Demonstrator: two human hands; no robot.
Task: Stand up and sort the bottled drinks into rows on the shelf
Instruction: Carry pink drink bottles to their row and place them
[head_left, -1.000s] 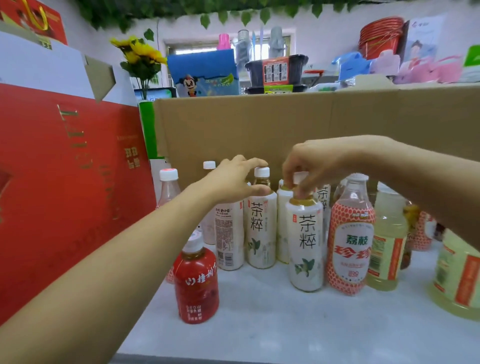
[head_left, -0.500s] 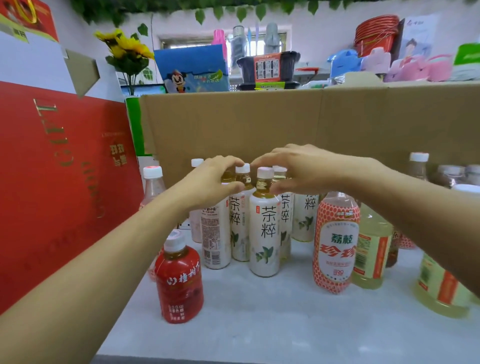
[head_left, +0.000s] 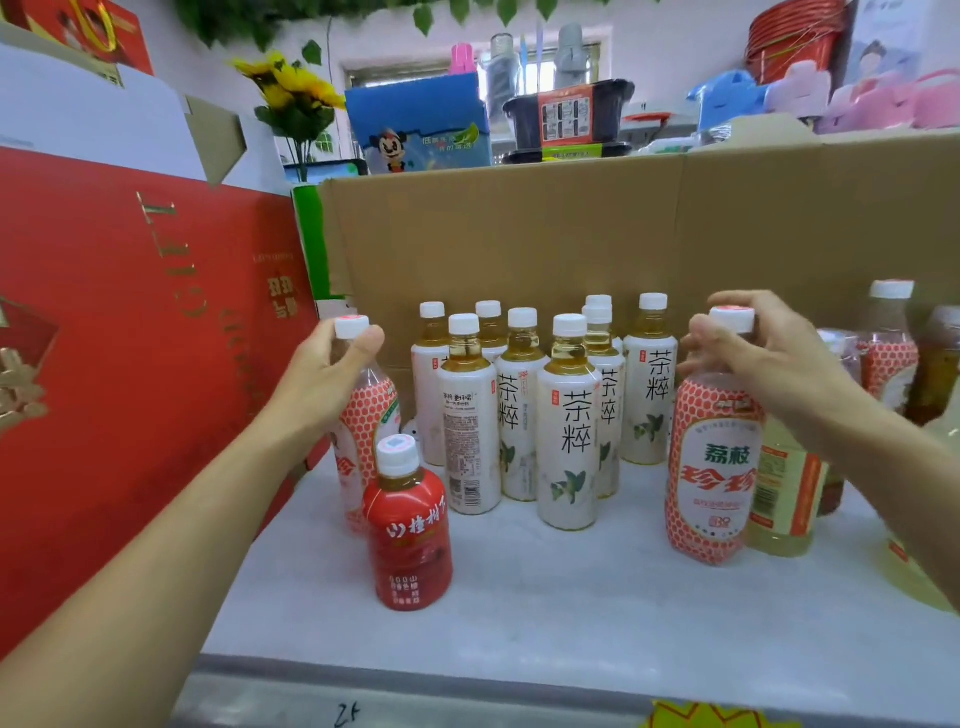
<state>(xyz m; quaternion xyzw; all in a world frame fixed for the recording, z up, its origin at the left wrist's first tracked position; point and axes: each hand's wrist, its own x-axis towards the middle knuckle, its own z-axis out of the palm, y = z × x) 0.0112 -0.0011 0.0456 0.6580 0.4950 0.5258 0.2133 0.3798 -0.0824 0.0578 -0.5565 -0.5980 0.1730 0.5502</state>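
Our left hand (head_left: 332, 374) curls its fingers and thumb round the neck of the left red-and-white bottle (head_left: 371, 410) just under its white cap, and our right hand (head_left: 769, 364) curls likewise over the cap and neck of the right red-and-white bottle (head_left: 714, 467). Both bottles stand on the shelf (head_left: 571, 597) with their long axes vertical and caps up, though we cannot tell whether either is lifted clear of it. Between our hands the white tea bottles (head_left: 569, 431) stand upright in a cluster, a small red bottle (head_left: 408, 525) stands just below our left hand, and a pale yellow bottle (head_left: 784, 483) is touching or just behind the one in our right.
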